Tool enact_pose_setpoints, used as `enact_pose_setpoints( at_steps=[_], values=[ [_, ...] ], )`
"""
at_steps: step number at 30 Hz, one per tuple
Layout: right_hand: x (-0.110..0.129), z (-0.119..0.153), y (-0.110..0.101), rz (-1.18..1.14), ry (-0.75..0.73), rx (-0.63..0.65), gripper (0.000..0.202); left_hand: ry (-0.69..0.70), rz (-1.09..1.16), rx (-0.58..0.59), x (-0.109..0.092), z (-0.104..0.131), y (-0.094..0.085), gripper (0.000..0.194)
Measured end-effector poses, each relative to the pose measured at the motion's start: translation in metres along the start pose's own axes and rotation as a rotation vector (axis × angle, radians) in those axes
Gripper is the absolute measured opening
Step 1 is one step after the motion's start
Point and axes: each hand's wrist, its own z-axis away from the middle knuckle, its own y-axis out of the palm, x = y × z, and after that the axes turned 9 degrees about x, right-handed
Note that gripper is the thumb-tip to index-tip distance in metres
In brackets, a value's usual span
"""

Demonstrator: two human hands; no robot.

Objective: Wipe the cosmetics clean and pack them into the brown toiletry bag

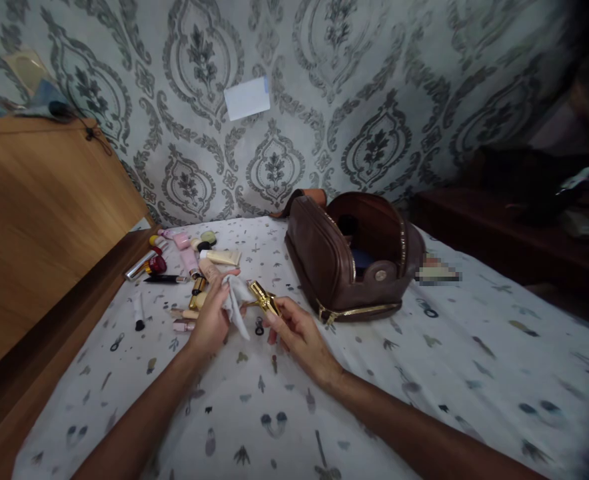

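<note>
- Head view: gripping gold tube (263, 297), tilted, in right hand (299, 337), just left of brown bag (319, 263).
- Holding white cloth (236, 310) in left hand (212, 319), farther left of bag; cannot tell whether touching gold tube.
- Found well left of bag: assorted cosmetics (189, 261).
- Noted unzipped: bag.

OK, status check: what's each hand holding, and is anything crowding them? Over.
Left hand gripping cloth. Right hand on gold tube, far end uncovered. Makeup crowds left hand; open bag beyond right hand.
</note>
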Motion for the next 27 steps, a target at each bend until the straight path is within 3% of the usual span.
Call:
enact_pose_setpoints(
  at_steps=[5, 12, 22, 27],
  values=[
    [-0.003, -0.002, -0.001, -0.039, 0.024, 0.001, 0.044, -0.011, 0.028, 0.097, 0.002, 0.005, 0.007, 0.050],
    [-0.003, -0.002, -0.001, -0.059, 0.045, 0.064, 0.044, -0.008, -0.139, 0.224, 0.003, 0.007, -0.004, 0.044],
    [0.001, 0.001, 0.004, -0.063, -0.004, 0.117, 0.040, 0.077, -0.359, 0.021, 0.006, -0.001, -0.010, 0.025],
    [0.002, 0.002, 0.002, -0.047, 0.011, 0.106, 0.046, 0.033, -0.334, 0.103, 0.003, 0.001, -0.012, 0.028]
  ],
)
